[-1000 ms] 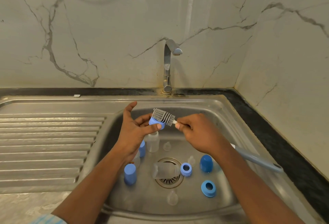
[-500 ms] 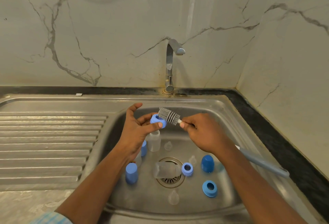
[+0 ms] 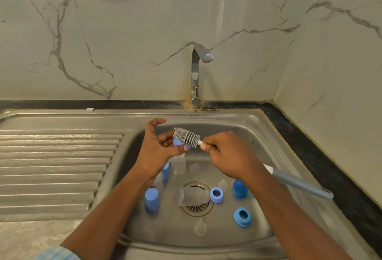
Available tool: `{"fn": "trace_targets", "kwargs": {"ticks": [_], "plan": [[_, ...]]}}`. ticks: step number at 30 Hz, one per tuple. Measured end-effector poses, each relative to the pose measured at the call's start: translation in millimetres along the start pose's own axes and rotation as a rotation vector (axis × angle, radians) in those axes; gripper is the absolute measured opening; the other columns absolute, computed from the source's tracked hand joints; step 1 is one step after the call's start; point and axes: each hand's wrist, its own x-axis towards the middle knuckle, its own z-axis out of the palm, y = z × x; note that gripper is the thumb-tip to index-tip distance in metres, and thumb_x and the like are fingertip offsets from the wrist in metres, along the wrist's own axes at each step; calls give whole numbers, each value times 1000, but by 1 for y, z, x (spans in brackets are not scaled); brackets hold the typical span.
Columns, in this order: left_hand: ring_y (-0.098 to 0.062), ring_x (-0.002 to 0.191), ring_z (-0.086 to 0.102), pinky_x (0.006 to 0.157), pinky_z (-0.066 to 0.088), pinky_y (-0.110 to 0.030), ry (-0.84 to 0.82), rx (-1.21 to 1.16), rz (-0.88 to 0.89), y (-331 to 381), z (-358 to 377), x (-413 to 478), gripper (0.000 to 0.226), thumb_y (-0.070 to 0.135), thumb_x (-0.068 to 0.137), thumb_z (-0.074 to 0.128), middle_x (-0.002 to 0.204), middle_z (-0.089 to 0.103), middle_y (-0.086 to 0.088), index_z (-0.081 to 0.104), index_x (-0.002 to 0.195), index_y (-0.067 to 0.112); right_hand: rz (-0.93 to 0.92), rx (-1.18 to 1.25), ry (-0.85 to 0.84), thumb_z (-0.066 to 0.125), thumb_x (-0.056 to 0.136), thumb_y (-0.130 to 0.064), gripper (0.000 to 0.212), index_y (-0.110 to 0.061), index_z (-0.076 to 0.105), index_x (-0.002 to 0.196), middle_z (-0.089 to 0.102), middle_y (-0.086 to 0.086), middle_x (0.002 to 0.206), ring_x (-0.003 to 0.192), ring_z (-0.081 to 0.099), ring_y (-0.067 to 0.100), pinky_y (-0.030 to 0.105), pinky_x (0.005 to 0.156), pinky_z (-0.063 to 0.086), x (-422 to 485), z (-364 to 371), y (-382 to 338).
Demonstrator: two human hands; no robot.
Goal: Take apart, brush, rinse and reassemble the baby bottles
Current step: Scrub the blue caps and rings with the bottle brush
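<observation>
The left hand (image 3: 159, 148) is up over the basin, thumb and middle fingers pinching a small blue collar ring (image 3: 179, 143), forefinger lifted clear. The right hand (image 3: 227, 154) is curled tight round the bottle brush (image 3: 187, 135) just behind its grey ribbed head, and that head lies across the ring, touching it. This looks like the scrubbing step.

The ring should be light, rigid plastic and probably slick once wet, so a hold on the outer rim suits it and leaves the inside free for the soft-looking ribs.

Down in the sink (image 3: 248, 127), one clear bottle (image 3: 192, 195) lies on its side over the drain and another (image 3: 177, 163) stands upright; both look empty. Around them are two blue caps (image 3: 151, 199), two more blue rings (image 3: 242, 216) and several clear teats (image 3: 200, 227), all apart. No water shows at the tap (image 3: 196, 73).
</observation>
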Motion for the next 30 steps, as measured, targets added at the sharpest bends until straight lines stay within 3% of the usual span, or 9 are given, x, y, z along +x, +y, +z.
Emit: {"fn": "trace_targets", "kwargs": {"ticks": [3, 9, 15, 20, 24, 27, 30], "plan": [[-20, 89, 75, 78, 60, -27, -43, 30, 10, -1, 8, -4, 76, -19, 70, 76, 93, 78, -5, 39, 122, 23, 51, -69, 71, 48, 101, -31, 41, -27, 43, 60, 47, -4, 57, 55, 44, 13, 31, 50, 29, 4, 0, 5], [-19, 91, 74, 73, 58, -23, 60, -42, 9, -1, -4, 2, 72, -18, 72, 74, 102, 73, -10, 42, 116, 28, -20, 25, -8, 50, 100, -30, 33, -25, 53, 68, 50, -2, 57, 53, 43, 14, 32, 53, 33, 0, 0, -1], [-14, 89, 74, 75, 57, -21, -25, 20, -5, -5, 12, -4, 67, -10, 77, 76, 99, 76, -4, 41, 121, 26, 162, -129, 80, 49, 100, -32, 26, -23, 60, 78, 50, -4, 61, 60, 50, 20, 31, 53, 31, 9, 0, 27], [-16, 99, 69, 84, 54, -25, -131, 395, -60, -18, 4, -1, 51, 7, 82, 76, 114, 67, -3, 53, 123, 28, 236, -44, 39, 49, 101, -31, 41, -23, 46, 61, 47, -3, 56, 51, 42, 13, 29, 49, 27, 6, -3, 49], [-8, 102, 64, 90, 50, -22, -230, 701, -17, -31, 11, -2, 42, 17, 84, 72, 121, 65, 4, 61, 124, 22, 266, 6, 59, 51, 100, -30, 45, -23, 41, 57, 46, -2, 55, 51, 41, 15, 29, 49, 25, 7, -4, 53], [-3, 92, 60, 76, 41, -7, -235, 812, 43, -36, 22, 2, 37, 24, 86, 75, 109, 65, 11, 63, 121, 22, 302, 8, 87, 52, 99, -30, 46, -23, 39, 56, 45, -2, 56, 51, 41, 15, 28, 48, 24, 5, -5, 57], [-10, 92, 60, 74, 40, -11, -268, 871, 48, -48, 38, 17, 49, 24, 83, 79, 107, 61, 9, 59, 127, 17, 342, 10, 120, 53, 99, -32, 45, -21, 41, 57, 46, -2, 57, 51, 41, 15, 28, 48, 24, 6, -4, 62]]}}
